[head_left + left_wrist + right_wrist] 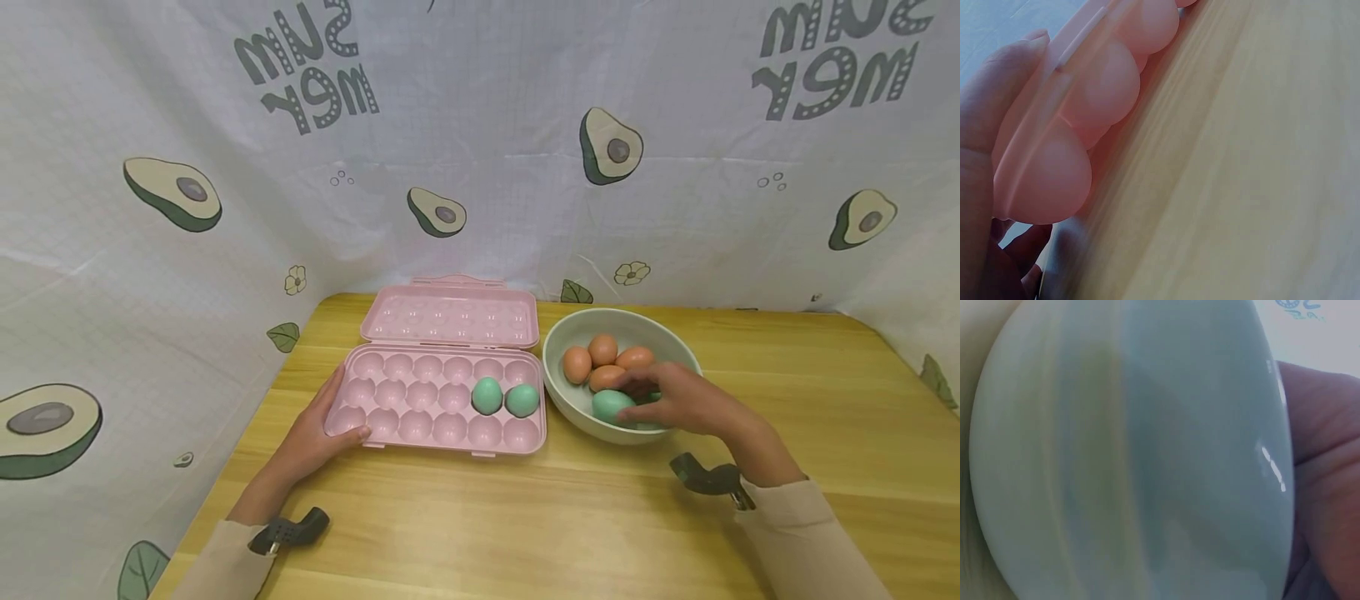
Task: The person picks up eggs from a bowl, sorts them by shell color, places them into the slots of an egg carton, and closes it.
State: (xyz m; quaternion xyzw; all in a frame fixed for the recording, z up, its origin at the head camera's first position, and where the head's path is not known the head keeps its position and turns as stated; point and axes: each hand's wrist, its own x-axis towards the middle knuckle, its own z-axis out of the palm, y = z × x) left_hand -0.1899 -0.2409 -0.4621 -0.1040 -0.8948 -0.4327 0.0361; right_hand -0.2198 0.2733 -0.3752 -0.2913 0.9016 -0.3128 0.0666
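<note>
A pink egg carton (437, 440) lies with its lid (450, 317) folded back on the table. Two green eggs, one upright (487, 396) and one more tilted (522, 401), sit in its middle row at the right. My left hand (318, 429) grips the carton's left end, thumb over the front rim; in the left wrist view its fingers curl below. Inside the pale green bowl (573, 408), my right hand (686, 398) pinches a green egg (611, 406) between thumb and fingers. Several brown eggs (603, 350) lie behind it. More green (655, 396) shows partly behind the hand.
The bowl stands close against the carton's right end. Wooden tabletop (480, 525) stretches in front and to the right. A white curtain (510, 150) printed with avocados hangs behind and at the left. Dark wrist devices (292, 532) sit at both sleeves.
</note>
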